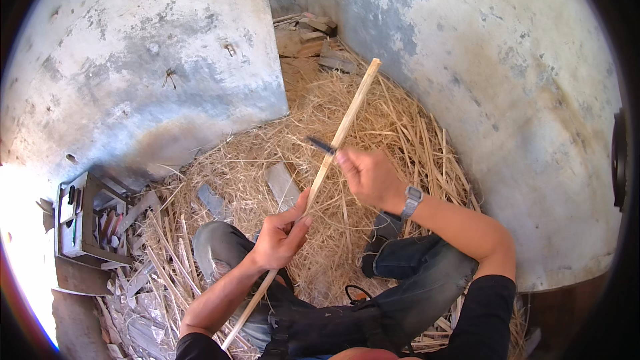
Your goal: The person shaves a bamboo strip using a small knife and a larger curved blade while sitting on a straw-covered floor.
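From my remote station, I view the work area through the head camera. The pale wooden strip [352, 110] runs diagonally, its upper end above the straw-like shavings [260, 153] and its lower end passing between the seated person's legs. Left hand [285, 235]: thumb and fingers are closed around the strip at its middle portion, near the left knee [217, 243]. Right hand [369, 177]: fingers are curled into a grip on the dark blade [321, 145]; I cannot see the handle. The blade lies across the strip, above the left hand. A watch [413, 201] is fastened on the right wrist. A grey slab [283, 185] lies among the shavings, left of the strip. A small wooden stand [69, 217] is positioned at far left, beside the wall [127, 113].
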